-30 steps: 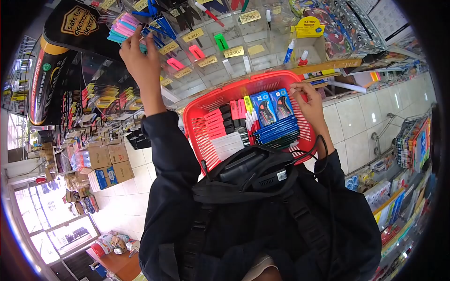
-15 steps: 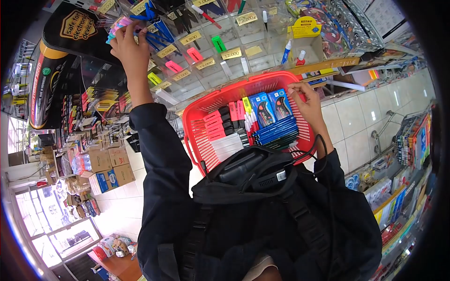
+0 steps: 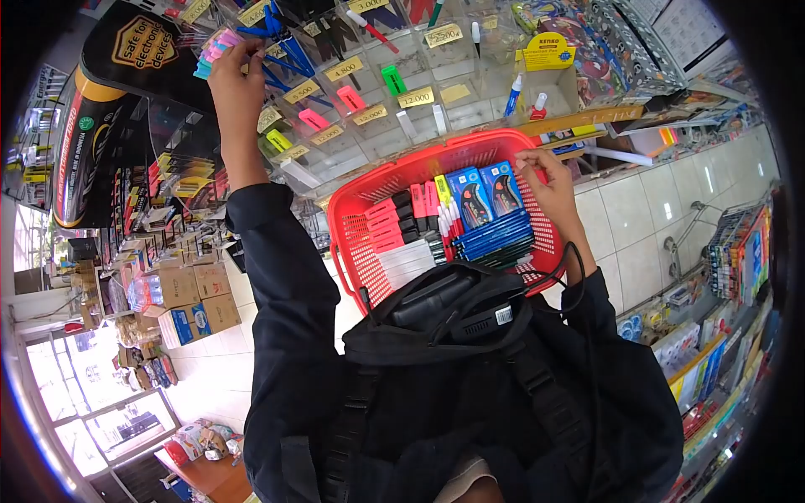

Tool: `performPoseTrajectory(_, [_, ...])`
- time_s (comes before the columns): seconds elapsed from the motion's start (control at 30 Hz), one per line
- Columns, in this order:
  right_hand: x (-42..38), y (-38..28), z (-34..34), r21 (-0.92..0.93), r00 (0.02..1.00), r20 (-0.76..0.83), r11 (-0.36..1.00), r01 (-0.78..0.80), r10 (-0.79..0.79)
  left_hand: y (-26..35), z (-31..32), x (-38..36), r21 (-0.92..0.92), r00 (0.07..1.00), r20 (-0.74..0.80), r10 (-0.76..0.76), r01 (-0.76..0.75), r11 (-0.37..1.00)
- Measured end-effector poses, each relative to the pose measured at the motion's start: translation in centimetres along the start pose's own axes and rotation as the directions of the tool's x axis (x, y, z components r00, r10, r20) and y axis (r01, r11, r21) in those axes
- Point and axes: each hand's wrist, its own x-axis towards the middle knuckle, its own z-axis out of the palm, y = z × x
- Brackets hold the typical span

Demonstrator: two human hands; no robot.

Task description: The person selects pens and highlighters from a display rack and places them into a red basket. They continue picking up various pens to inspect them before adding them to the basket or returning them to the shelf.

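My left hand point(image 3: 236, 82) is raised to the display rack, fingers curled in against a bunch of pastel-capped pens point(image 3: 220, 49). What lies between its fingertips is hidden. Blue pens point(image 3: 289, 57) stand just right of it. My right hand point(image 3: 549, 183) is closed on the back right rim of a red shopping basket point(image 3: 356, 189). Inside the basket lie pink highlighters point(image 3: 386, 225), a yellow highlighter point(image 3: 442, 188), white-barrelled markers point(image 3: 407, 264), blue boxed packs point(image 3: 471, 197) and a layer of blue pens point(image 3: 495, 235).
Clear rack compartments with price tags point(image 3: 417, 97) hold a green highlighter point(image 3: 393, 80), pink highlighters and markers. A black bag point(image 3: 444, 323) on my chest overlaps the basket's near edge, its cable running right. Cardboard boxes point(image 3: 216, 298) stand on the left; a wire rack point(image 3: 734, 247) is on the right.
My left hand has shifted slightly and its fingers have drawn closer together at the pastel-capped pens. My right hand and the basket stay nearly the same.
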Motion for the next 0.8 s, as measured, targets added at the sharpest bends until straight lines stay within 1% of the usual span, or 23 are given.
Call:
performPoseTrajectory(0.2, [0.0, 0.0, 0.0, 0.008, 1.0, -0.001, 1.0, 0.003, -0.003, 1.1, -0.7, 0.2, -0.037, 1.0, 0.002, 0.005, -0.005, 0.999])
performPoseTrajectory(0.3, [0.0, -0.2, -0.1, -0.01, 1.0, 0.002, 1.0, 0.014, -0.014, 1.2, -1.5, 0.4, -0.044, 0.999, 0.023, -0.046, 0.047, 0.998])
performPoseTrajectory(0.37, [0.0, -0.1, -0.1, -0.015, 1.0, 0.007, 1.0, 0.009, -0.009, 0.6, -2.1, 0.5, -0.089, 0.999, 0.021, -0.04, 0.042, 0.995])
performPoseTrajectory(0.5, [0.0, -0.1, 0.0, -0.009, 1.0, 0.003, 1.0, 0.004, -0.004, 1.5, -3.5, 0.7, -0.14, 0.999, -0.014, -0.044, 0.041, 0.989])
performPoseTrajectory(0.6, [-0.1, -0.2, 0.0, 0.004, 1.0, -0.002, 1.0, 0.006, -0.006, 1.8, -4.0, 0.8, -0.187, 0.998, -0.009, -0.062, 0.059, 0.981])
performPoseTrajectory(0.7, [0.0, -0.2, 0.0, -0.002, 1.0, 0.001, 1.0, 0.018, -0.018, 1.3, -3.9, 0.5, -0.211, 0.99, 0.071, -0.122, 0.135, 0.968])
performPoseTrajectory(0.8, [0.0, -0.1, 0.0, -0.004, 1.0, 0.0, 1.0, 0.016, -0.016, 0.4, -3.3, 0.1, -0.269, 0.98, 0.117, -0.164, 0.19, 0.944])
